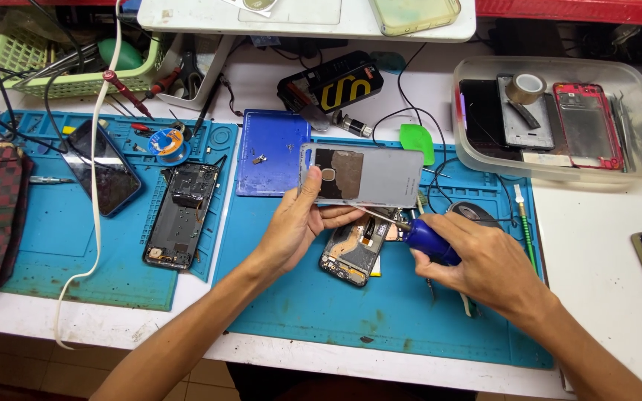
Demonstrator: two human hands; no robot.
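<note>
Grey phone back cover [369,177] sits lifted above the blue work mat [380,312], held inner side up in the left hand [299,223]: the thumb presses on its left end and the fingers curl underneath, so the hand is pinched closed on the cover. A dark patch shows on the inside of the cover near a small round hole. The right hand [484,263] is wrapped tight around the blue handle of a screwdriver [429,239], whose thin metal shaft points left and up to the cover's lower edge (whether the tip actually touches the cover I cannot tell).

Just below the cover, lying on the mat between the two hands, is an opened phone [354,249] with its boards and copper-coloured parts exposed. Near the right hand lies a green-handled tool [526,226], and a green plastic pick [416,141] rests past the cover's right end. A small dark blue mat [269,152] with a few tiny parts lies just left of the cover.

Well to the left, on a second blue mat [61,245], are another opened phone [183,215], a phone with a dark screen [102,167] and a spool of solder wire [167,142]. A clear plastic tub [559,167] at the upper right holds phone frames, one of them red, and a roll of tape.
</note>
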